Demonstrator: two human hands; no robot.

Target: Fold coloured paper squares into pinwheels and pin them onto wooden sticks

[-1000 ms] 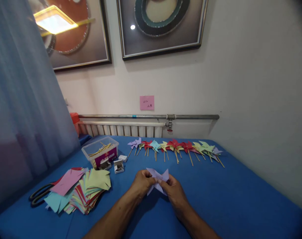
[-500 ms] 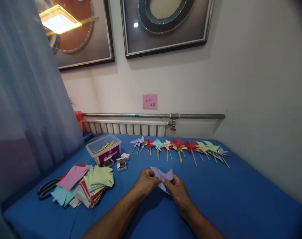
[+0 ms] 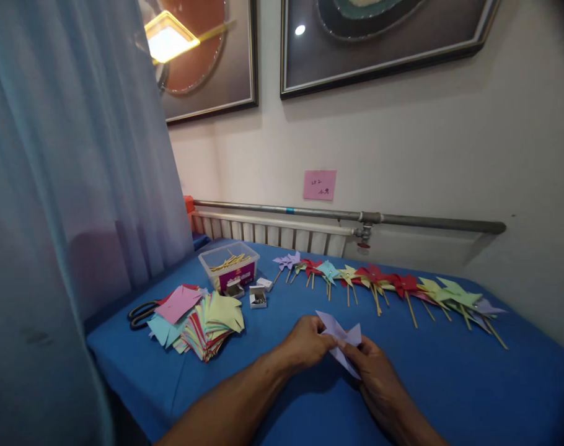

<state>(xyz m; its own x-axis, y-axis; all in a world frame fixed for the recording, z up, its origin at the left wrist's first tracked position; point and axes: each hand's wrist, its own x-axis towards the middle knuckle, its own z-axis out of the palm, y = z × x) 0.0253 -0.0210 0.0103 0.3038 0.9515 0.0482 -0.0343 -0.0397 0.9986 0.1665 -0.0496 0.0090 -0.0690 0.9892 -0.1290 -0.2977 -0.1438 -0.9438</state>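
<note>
Between my two hands is a purple paper pinwheel [image 3: 349, 359], its blades partly folded, held just above the blue cloth. My left hand [image 3: 307, 341] pinches it from the left, thumb pressed toward the middle. From the right, my right hand [image 3: 372, 365] grips it with the thumb near the centre and the fingers behind. No stick shows on this pinwheel. Left of my hands lies a stack of cut paper squares [image 3: 212, 322] in several colours. A small open box [image 3: 258, 297] with tiny metal pieces stands beyond them.
A clear plastic tub [image 3: 229, 266] holds wooden sticks. Scissors [image 3: 142, 314] lie by the paper at the left. Finished pinwheels on sticks [image 3: 370, 275] form a row along the back. A curtain [image 3: 87, 186] hangs at the left, and a metal pipe [image 3: 431, 222] runs along the wall.
The view has turned left, so everything sits further right in the picture. Both hands still hold the purple pinwheel, with little change in their grip.
</note>
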